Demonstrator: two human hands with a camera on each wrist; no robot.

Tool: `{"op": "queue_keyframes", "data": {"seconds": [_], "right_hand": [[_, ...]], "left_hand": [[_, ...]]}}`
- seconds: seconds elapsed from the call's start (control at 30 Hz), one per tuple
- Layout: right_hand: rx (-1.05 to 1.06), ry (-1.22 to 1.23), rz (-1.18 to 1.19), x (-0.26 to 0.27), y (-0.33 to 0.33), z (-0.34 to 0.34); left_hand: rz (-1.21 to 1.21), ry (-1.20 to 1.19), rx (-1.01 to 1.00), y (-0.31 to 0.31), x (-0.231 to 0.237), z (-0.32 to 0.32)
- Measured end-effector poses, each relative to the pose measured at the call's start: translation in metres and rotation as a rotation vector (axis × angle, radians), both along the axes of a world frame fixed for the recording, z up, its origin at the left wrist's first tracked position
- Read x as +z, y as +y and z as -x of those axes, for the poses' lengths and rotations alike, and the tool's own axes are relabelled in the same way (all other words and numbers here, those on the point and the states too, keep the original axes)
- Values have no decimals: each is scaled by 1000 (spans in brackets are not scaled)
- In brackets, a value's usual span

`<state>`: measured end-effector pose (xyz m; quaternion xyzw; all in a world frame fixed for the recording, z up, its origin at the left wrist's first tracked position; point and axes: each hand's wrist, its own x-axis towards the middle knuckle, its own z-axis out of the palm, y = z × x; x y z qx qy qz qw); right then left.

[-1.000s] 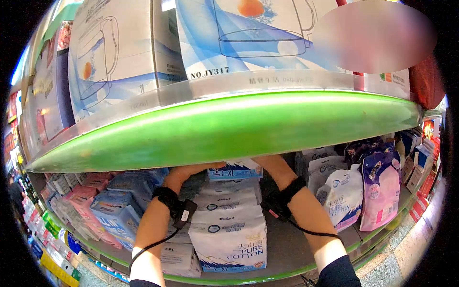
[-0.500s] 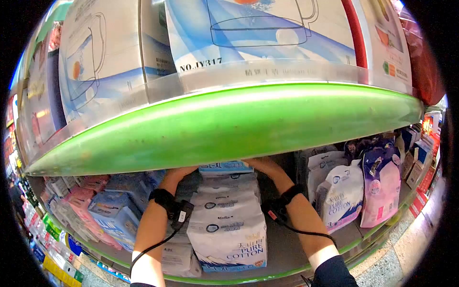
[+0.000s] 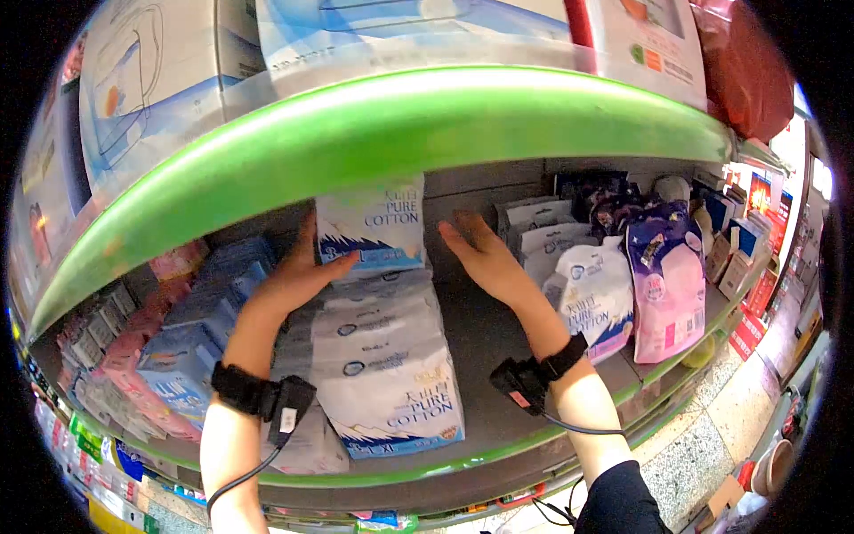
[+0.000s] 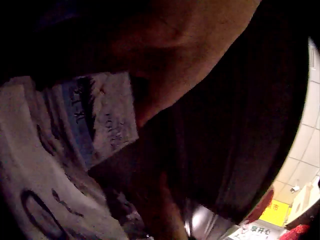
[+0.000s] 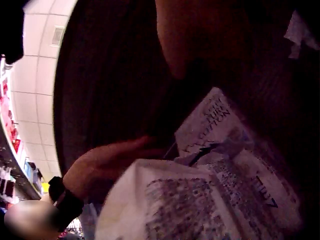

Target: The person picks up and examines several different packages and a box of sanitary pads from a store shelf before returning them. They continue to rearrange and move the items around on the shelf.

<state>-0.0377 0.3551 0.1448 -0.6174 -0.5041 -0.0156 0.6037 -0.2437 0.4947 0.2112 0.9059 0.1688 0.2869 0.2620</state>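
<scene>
A white and blue "Pure Cotton" pack (image 3: 378, 227) stands upright at the back of a row of like packs (image 3: 387, 387), its top overlapped by the green shelf edge. My left hand (image 3: 294, 274) is at its left side, the thumb lying across its lower front corner and the fingers along the side. To the right of that pack, my right hand (image 3: 487, 260) is apart from it, fingers extended and holding nothing. Both hands show dark in the wrist views, with the pack (image 4: 112, 112) between them.
Above, a green-edged shelf (image 3: 382, 133) with boxed jugs overhangs the hands. Blue packs (image 3: 182, 360) and pink packs stand at left. White pouches (image 3: 592, 294) and a purple-pink pouch (image 3: 667, 285) stand at right.
The head view has tilted lower, so more of the rear pack and both hands shows under the shelf. My right hand has come away from the pack to the right.
</scene>
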Motion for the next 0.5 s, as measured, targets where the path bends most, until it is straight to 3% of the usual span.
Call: {"op": "queue_keyframes", "data": {"seconds": [0.03,0.13,0.2,0.27,0.33,0.5], "right_hand": [[-127,-186,-57,5,-33,23],[-104,-232,-58,5,-66,39],[-131,-271,-75,0,-75,35],[-95,-257,-155,-2,-100,25],[-200,-167,-201,-16,-136,-14],[-304,-125,-143,-48,-194,-62]], "left_hand": [[7,6,11,-21,-1,6],[-28,-37,-8,-75,4,18],[146,-143,-141,-117,5,13],[23,-224,-211,-150,-10,-9],[127,-249,-214,-195,-35,-51],[401,-255,-99,-202,-110,-144]]}}
